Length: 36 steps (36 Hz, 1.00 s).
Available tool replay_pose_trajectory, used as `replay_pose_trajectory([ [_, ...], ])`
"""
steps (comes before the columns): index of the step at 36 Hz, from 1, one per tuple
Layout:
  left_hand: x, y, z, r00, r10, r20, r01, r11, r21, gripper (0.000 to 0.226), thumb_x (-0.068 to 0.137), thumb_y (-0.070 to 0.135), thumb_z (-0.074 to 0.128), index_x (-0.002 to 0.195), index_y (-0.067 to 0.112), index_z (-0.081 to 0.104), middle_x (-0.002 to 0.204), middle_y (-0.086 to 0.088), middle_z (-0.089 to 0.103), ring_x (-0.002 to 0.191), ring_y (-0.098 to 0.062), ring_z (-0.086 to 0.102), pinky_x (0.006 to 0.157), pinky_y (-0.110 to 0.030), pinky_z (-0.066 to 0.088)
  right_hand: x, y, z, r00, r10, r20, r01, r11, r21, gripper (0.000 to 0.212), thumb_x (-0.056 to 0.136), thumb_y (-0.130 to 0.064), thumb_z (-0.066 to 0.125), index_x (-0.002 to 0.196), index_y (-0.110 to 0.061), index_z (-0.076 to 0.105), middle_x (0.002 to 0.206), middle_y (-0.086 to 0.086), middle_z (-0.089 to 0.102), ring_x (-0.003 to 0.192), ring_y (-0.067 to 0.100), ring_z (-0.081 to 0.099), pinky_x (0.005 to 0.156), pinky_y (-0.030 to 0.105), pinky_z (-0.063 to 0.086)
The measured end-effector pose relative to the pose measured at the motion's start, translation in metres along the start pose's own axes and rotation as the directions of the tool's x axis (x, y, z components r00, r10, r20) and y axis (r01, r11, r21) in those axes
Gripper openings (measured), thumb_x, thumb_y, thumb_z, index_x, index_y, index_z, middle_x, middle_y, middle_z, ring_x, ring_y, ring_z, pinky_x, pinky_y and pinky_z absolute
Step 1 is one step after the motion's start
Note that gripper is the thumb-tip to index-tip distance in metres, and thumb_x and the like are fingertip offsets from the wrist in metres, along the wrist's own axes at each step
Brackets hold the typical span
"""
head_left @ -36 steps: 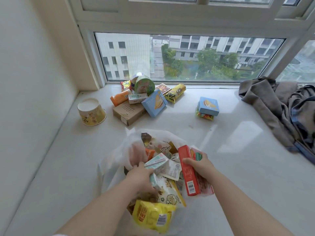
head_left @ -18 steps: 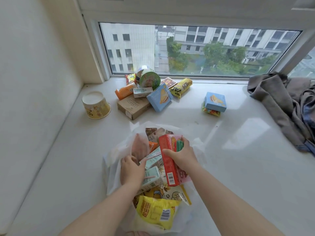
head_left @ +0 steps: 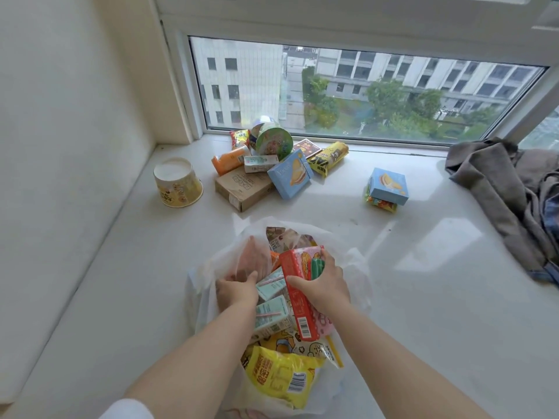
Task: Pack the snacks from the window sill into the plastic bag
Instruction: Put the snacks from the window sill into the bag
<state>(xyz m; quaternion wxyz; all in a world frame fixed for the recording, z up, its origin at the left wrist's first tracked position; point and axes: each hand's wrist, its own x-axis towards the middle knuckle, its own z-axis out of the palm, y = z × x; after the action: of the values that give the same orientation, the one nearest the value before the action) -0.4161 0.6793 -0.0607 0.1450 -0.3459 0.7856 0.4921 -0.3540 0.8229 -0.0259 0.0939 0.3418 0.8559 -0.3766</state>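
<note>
From the head view, the right hand (head_left: 322,287) grips a red box (head_left: 298,293), thumb on its near side and fingers curled over the far edge, holding it upright in the mouth of the plastic bag (head_left: 208,267). Just to the left of that hand, the left hand (head_left: 236,290) pinches the bag's rim, with its fingers tucked inside the thin film and showing through it. Between the two hands lie two pale green cartons (head_left: 270,300), touching the red box. Below the hands, nearer the person, a yellow packet (head_left: 278,376) lies at the bag's near end.

Beyond the hands, well apart from the bag, more snacks sit in a pile against the window: a brown box (head_left: 242,189), a blue box (head_left: 292,173) leaning on it, an orange packet (head_left: 230,160), a green-lidded cup (head_left: 273,140) tipped on its side, and a yellow wrapper (head_left: 329,158). Far to the left of the hands stands a yellow paper tub (head_left: 177,182), upside down. Beyond the right hand and to its right, a second blue box (head_left: 388,186) rests on a colourful packet (head_left: 381,204). Far to the right lies a heap of grey clothes (head_left: 508,189). All rest on the white sill (head_left: 423,313).
</note>
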Motion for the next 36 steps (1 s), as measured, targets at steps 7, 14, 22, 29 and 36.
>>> replay_pose_trajectory([
  [7, 0.008, 0.002, -0.004, 0.99, -0.02, 0.138, -0.003, 0.986, 0.165, 0.034, 0.093, 0.037, 0.053, 0.106, 0.007, 0.06, 0.08, -0.005, 0.053, 0.066, -0.022, 0.048, 0.066, -0.031, 0.042, 0.0, -0.004, 0.003, 0.999, -0.042, -0.005, 0.042, 0.998, -0.039, 0.114, 0.05, -0.074, 0.065, 0.143, -0.039, 0.01, 0.133, 0.005, 0.04, 0.118, 0.026, 0.048, 0.093, 0.048, 0.047],
  [14, 0.002, 0.01, -0.024, 0.983, 0.182, 0.002, -0.182, 0.983, -0.007, 0.012, 0.096, 0.019, 0.034, 0.096, 0.014, 0.045, 0.09, -0.008, 0.056, 0.073, -0.026, 0.052, 0.063, -0.034, 0.043, 0.007, -0.004, 0.005, 0.992, -0.127, 0.005, 0.127, 0.986, -0.105, 0.112, 0.053, -0.072, 0.066, 0.144, -0.038, 0.01, 0.138, 0.005, 0.038, 0.121, 0.027, 0.047, 0.095, 0.048, 0.047],
  [22, 0.051, 0.07, -0.093, 0.938, 0.255, -0.234, -0.289, 0.949, -0.123, 0.027, 0.096, 0.026, 0.042, 0.106, 0.005, 0.055, 0.111, -0.018, 0.061, 0.105, -0.035, 0.055, 0.086, -0.037, 0.043, 0.007, -0.026, 0.015, 0.842, -0.511, 0.176, 0.529, 0.712, -0.462, 0.103, 0.057, -0.078, 0.054, 0.142, -0.041, 0.009, 0.143, 0.0, 0.028, 0.126, 0.026, 0.035, 0.102, 0.041, 0.036],
  [29, 0.059, 0.094, -0.113, 0.962, 0.257, -0.091, -0.269, 0.834, -0.482, 0.011, 0.086, 0.023, 0.057, 0.096, 0.018, 0.059, 0.062, 0.001, 0.049, 0.047, -0.01, 0.041, 0.044, -0.022, 0.034, 0.002, -0.047, 0.044, 0.537, -0.685, 0.493, 0.816, 0.275, -0.508, 0.103, 0.061, -0.079, 0.056, 0.143, -0.041, 0.006, 0.153, -0.002, 0.012, 0.137, 0.026, 0.018, 0.114, 0.046, 0.01],
  [36, 0.07, 0.076, -0.117, 0.954, 0.283, 0.104, -0.264, 0.95, -0.165, 0.018, 0.088, 0.015, 0.059, 0.103, 0.014, 0.067, 0.074, 0.0, 0.059, 0.062, -0.013, 0.052, 0.053, -0.025, 0.041, 0.006, -0.051, 0.067, 0.536, -0.608, 0.586, 0.835, 0.277, -0.476, 0.117, 0.059, -0.076, 0.063, 0.146, -0.038, -0.005, 0.154, -0.005, 0.01, 0.141, 0.029, 0.008, 0.115, 0.048, 0.009],
])
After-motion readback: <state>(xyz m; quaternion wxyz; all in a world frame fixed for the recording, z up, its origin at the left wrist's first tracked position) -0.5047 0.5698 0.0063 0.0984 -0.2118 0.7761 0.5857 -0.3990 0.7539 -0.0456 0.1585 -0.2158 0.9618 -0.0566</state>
